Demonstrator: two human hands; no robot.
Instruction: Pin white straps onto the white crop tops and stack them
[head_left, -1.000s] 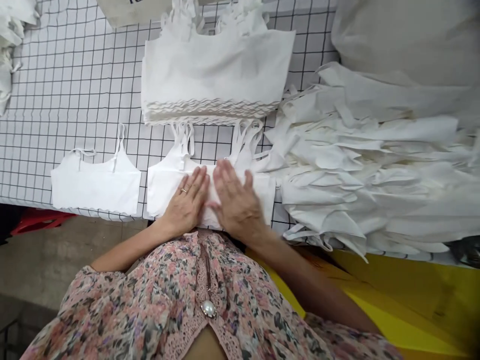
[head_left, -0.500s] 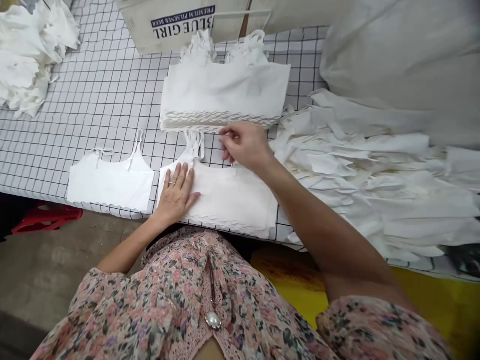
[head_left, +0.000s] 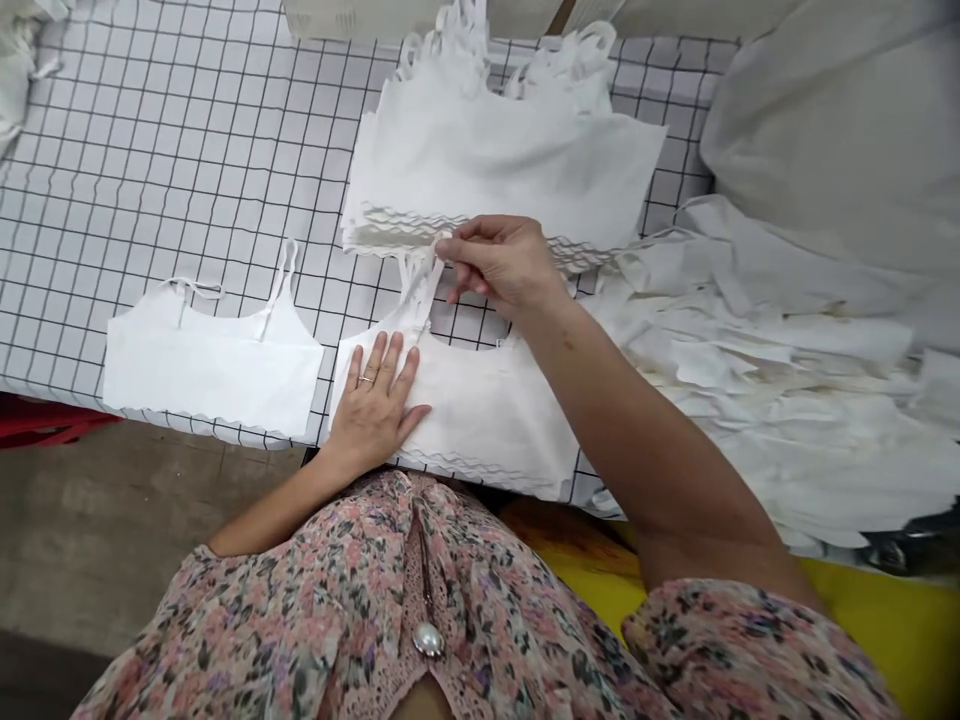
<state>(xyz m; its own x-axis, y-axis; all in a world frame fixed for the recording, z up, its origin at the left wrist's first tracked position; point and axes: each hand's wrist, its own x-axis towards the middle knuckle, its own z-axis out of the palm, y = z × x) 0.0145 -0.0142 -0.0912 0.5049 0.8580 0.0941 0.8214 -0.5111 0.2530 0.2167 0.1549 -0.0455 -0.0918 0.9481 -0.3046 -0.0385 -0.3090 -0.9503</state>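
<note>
A white cropped camisole [head_left: 487,415] with a scalloped hem lies flat at the table's near edge. My left hand [head_left: 373,405], wearing a ring, rests open on its left side. My right hand [head_left: 499,268] pinches a thin white strap [head_left: 421,288] of that camisole between thumb and fingers, just below a stack of white camisoles [head_left: 495,165]. The strap's far end is hidden by my fingers. A second camisole [head_left: 214,370] lies flat to the left, apart from my hands.
The table has a white cover with a black grid [head_left: 150,200]. A heap of white fabric pieces [head_left: 780,400] lies to the right, below a pale sack [head_left: 832,130]. A cardboard box [head_left: 375,15] stands at the far edge. A yellow sheet [head_left: 885,620] lies below the right table edge.
My right hand has left the camisole's body and taken hold of a strap. My left hand stays flat on the camisole. The view has shifted slightly.
</note>
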